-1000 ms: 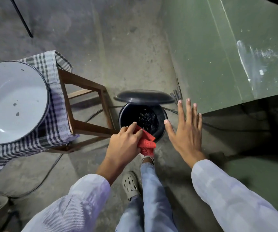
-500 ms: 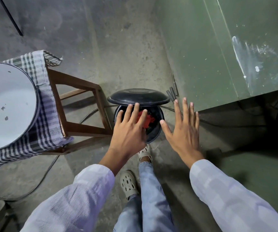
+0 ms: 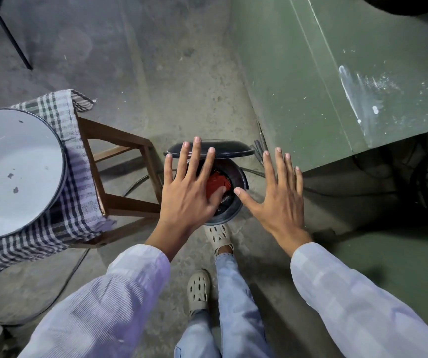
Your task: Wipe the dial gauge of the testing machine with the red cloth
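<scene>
red cloth (image 3: 216, 182) dropped into pedal bin (image 3: 236, 202) since a second ago | left hand (image 3: 189, 192), right hand (image 3: 277, 200) splayed empty above it | wiping judged finished

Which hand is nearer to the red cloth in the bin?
Left. The left hand hovers spread directly over the red cloth in the black bin; the right hand is off to its right.

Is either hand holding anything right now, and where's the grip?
Nothing is held. Left hand and right hand are open, fingers spread; the red cloth lies in the black bin.
</scene>
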A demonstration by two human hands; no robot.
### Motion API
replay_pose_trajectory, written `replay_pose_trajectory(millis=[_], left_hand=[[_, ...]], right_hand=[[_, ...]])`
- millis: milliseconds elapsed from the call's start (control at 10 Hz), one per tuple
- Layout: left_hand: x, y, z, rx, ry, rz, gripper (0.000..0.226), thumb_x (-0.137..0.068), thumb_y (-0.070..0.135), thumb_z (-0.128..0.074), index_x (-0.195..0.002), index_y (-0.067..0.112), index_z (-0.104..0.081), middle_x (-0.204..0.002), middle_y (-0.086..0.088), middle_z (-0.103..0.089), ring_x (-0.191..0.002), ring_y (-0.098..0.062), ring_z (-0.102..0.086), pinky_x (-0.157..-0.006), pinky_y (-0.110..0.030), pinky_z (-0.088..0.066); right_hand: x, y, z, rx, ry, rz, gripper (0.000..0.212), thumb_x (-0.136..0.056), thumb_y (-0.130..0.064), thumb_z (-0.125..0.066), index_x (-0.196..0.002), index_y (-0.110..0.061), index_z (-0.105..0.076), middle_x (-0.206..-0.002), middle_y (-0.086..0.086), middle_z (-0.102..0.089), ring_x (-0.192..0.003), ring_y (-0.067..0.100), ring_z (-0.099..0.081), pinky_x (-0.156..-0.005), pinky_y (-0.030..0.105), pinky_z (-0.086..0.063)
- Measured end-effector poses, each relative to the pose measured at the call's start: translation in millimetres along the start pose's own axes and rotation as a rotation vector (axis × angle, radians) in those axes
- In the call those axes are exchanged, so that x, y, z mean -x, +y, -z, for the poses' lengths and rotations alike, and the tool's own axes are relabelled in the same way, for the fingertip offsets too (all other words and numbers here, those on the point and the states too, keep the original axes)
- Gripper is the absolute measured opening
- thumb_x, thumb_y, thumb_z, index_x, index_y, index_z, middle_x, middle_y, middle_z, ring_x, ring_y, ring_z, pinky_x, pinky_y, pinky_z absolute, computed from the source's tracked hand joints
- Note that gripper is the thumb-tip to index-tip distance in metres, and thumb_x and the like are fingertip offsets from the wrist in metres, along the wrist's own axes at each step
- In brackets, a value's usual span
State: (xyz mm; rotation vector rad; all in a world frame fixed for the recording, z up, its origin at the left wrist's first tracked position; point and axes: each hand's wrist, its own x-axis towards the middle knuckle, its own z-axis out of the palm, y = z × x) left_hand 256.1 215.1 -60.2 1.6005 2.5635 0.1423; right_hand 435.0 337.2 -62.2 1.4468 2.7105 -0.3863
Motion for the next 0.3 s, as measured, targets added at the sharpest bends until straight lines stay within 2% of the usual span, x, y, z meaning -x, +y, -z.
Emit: replay_pose_trajectory(millis=[300], left_hand=[[2.7,12.2,52.5,0.004,0.093,-0.060,0.086,-0.098,0.068,-0.042,-0.167,0.022,-0.019,-0.177,-0.013,-0.007,-0.163,-0.034,-0.007,-0.129,-0.061,-0.009]], right_hand=[[29.3,-12.2,51.1,-0.003,0.139,-0.028,0.107,-0.089,-0.086,-0.034,-0.172,-0.020,-0.014,-0.181,0.012,-0.008,-0.168,0.029,-0.008,-0.133,0.057,-0.006]])
